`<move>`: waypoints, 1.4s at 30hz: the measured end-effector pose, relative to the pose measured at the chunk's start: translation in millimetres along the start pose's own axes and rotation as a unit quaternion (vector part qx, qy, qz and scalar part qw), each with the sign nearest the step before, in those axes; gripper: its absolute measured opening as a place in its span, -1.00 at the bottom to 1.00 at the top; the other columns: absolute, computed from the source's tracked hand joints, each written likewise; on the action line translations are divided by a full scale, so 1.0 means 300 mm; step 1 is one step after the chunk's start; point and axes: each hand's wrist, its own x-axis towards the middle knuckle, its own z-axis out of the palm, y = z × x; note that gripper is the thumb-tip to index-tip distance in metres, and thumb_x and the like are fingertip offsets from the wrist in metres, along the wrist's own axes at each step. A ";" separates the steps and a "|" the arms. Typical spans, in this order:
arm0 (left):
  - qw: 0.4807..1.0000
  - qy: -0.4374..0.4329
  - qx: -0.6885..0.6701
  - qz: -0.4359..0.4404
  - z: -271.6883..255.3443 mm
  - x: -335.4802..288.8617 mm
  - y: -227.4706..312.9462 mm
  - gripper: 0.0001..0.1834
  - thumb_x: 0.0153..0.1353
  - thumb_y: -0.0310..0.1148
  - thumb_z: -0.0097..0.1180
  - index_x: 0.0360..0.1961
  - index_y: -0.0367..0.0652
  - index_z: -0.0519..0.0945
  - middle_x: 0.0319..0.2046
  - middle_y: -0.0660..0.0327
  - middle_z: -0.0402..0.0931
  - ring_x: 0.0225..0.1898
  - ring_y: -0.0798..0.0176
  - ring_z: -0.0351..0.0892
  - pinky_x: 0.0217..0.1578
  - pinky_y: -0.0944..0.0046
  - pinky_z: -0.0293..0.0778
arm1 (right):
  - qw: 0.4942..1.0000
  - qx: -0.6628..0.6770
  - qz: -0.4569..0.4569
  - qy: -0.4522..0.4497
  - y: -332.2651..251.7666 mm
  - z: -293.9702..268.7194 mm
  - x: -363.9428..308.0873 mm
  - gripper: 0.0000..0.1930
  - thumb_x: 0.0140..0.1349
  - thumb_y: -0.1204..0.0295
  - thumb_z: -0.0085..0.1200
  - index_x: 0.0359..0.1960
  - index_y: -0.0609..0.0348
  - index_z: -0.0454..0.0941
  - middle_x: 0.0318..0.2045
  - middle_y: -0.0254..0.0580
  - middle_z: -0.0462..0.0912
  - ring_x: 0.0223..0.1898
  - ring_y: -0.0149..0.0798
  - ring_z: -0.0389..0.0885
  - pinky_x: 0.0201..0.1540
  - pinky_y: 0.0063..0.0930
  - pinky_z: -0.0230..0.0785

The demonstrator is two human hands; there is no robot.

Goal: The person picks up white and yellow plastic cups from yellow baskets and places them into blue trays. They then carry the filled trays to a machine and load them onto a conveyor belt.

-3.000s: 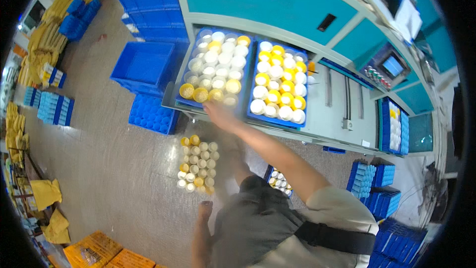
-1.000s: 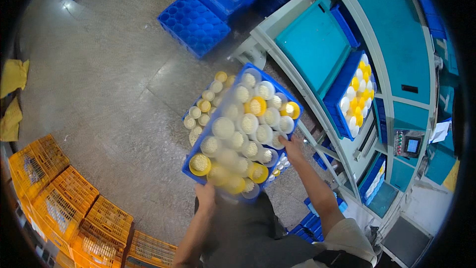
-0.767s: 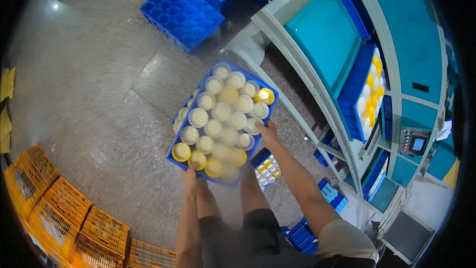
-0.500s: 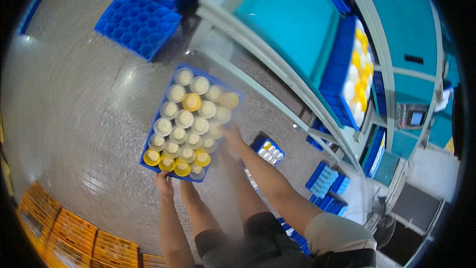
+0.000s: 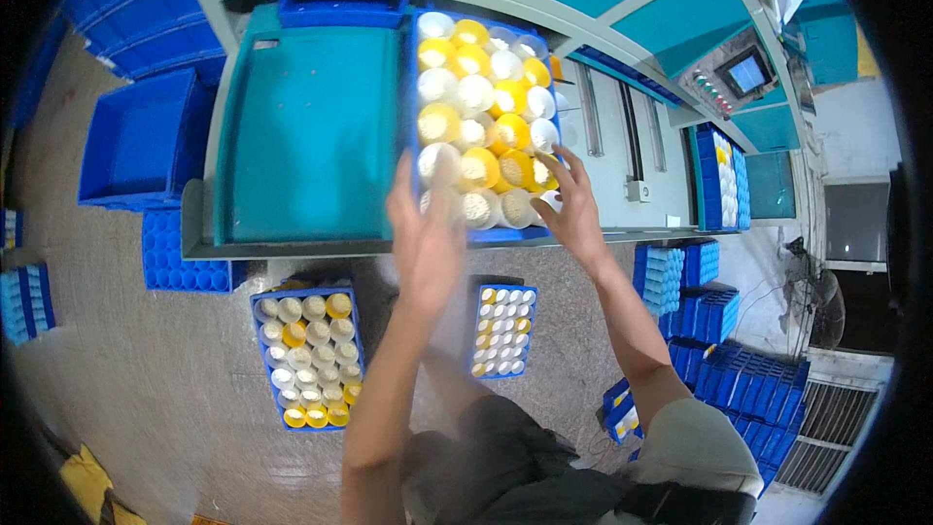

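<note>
A blue tray [image 5: 412, 102] of white and yellow cups stands on the teal and grey machine's ledge in front of me. Several of its cups show pale, grainy contents. My left hand [image 5: 428, 243], blurred by motion, reaches over the tray's near left corner with fingers stretched out. Whether it touches a cup [image 5: 438, 163] there cannot be made out. At the near right corner, my right hand [image 5: 575, 209] has its fingers spread beside the yellow and white cups, with nothing held. A second blue tray [image 5: 359, 331] filled with similar cups rests on the floor below, left of my legs.
Left of the cup tray lies a flat teal surface [image 5: 311, 136]. Empty blue crates [image 5: 136, 141] stand at the left, near a blue tray with round pockets [image 5: 190, 255]. A smaller-looking cup tray [image 5: 476, 331] sits on the floor. Stacked blue crates [image 5: 739, 379] line the right.
The cup tray I held in both hands now appears on the floor at left, released. Both hands have moved up to the tray on the machine, and my view has turned toward it.
</note>
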 end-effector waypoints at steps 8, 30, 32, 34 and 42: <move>0.949 -0.223 0.119 -0.188 0.360 0.236 0.018 -0.26 0.08 -0.69 0.08 0.33 0.04 0.36 0.39 -0.16 -0.01 0.25 -0.43 0.24 0.20 -0.08 0.38 | 0.987 0.079 0.087 -0.109 0.198 0.191 0.150 -0.09 -0.19 0.70 0.31 0.33 -0.01 0.29 0.40 0.26 0.06 0.44 0.24 0.03 0.40 -0.07 0.15; 0.989 -0.010 0.040 -0.139 -0.410 -0.849 0.022 -0.58 0.15 -0.51 0.07 0.08 -0.06 0.52 0.22 -0.17 0.27 0.11 -0.18 0.41 -0.03 0.01 0.55 | 0.995 -0.064 -0.071 -0.030 -0.575 0.237 -0.862 -0.28 -0.12 0.55 0.44 0.17 0.16 0.40 0.09 0.07 0.47 0.16 0.14 0.42 0.22 -0.05 0.29; 0.975 -0.018 0.106 -0.195 -0.488 -1.030 -0.135 -0.56 0.14 -0.49 0.09 0.09 -0.03 0.52 0.17 -0.13 0.32 0.06 -0.14 0.45 -0.05 -0.02 0.53 | 0.988 0.076 -0.063 -0.120 -0.637 0.478 -0.982 -0.28 -0.14 0.54 0.43 0.16 0.16 0.41 0.09 0.09 0.46 0.17 0.17 0.40 0.23 -0.02 0.26; 0.941 -0.122 0.042 -0.313 -0.583 -1.203 -0.308 -0.45 0.09 -0.63 -0.03 0.17 -0.09 0.48 0.23 -0.34 0.21 0.18 -0.40 0.32 0.17 -0.16 0.36 | 0.979 0.118 -0.028 -0.167 -0.714 0.734 -1.100 -0.28 -0.13 0.53 0.41 0.16 0.16 0.39 0.10 0.11 0.43 0.18 0.19 0.37 0.26 -0.04 0.23; 0.931 -0.160 0.151 -0.291 -0.678 -1.562 -0.881 -0.41 0.05 -0.68 0.01 0.16 -0.04 0.51 0.26 -0.18 0.21 0.24 -0.33 0.25 0.18 -0.08 0.39 | 0.960 0.158 0.114 -0.203 -0.891 1.365 -1.429 -0.22 -0.16 0.70 0.33 0.20 0.04 0.34 0.28 0.19 0.17 0.33 0.27 0.19 0.35 -0.08 0.17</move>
